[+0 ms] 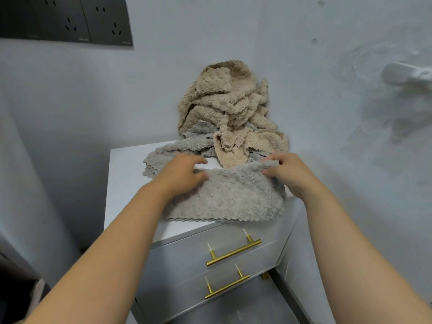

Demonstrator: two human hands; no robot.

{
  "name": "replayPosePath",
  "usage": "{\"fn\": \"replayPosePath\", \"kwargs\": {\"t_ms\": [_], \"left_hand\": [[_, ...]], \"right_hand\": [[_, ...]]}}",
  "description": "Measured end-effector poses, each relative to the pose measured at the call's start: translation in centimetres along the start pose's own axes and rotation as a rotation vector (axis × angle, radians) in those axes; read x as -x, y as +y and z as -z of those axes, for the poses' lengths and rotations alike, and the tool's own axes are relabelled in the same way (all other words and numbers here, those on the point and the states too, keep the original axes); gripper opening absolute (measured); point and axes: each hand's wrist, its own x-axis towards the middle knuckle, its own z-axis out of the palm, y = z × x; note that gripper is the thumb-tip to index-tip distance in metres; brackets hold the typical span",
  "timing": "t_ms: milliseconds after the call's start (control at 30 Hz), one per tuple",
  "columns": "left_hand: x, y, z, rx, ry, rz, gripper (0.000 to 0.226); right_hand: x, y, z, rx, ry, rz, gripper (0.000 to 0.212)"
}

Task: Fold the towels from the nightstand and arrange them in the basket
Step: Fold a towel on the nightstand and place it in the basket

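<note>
Fluffy grey towel point(224, 197) spread on white nightstand point(126, 183), before heaped beige towels point(224, 106).

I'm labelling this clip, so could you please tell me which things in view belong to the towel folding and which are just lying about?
Belong: grey towel, pinched by left hand and right hand; beige towel heap; second grey towel; nightstand.
Lying about: wall sockets; brass drawer handles; white wall fitting.

just one head cam, wide-angle, looking forward and down, close over nightstand point(131, 164) top, wall corner right behind
</note>
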Motion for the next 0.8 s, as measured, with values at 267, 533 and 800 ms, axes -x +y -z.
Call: {"fn": "replayPosePath", "kwargs": {"t_ms": [267, 533, 800], "left_hand": [[0.3, 2.2, -1.0, -0.073, -0.118, -0.034, 0.062], [1.1, 3.9, 1.4, 0.163, -0.399, 0.039, 0.053], [0.7, 5.4, -0.8, 0.51, -0.136, 0.068, 0.037]], "right_hand": [[1.1, -0.8, 0.5, 0.094, 0.182, 0.151, 0.015], [1.5, -2.6, 0.3, 0.072, 0.118, 0.343, 0.022], [1.4, -2.7, -1.8, 0.113, 0.076, 0.337, 0.021]]}}
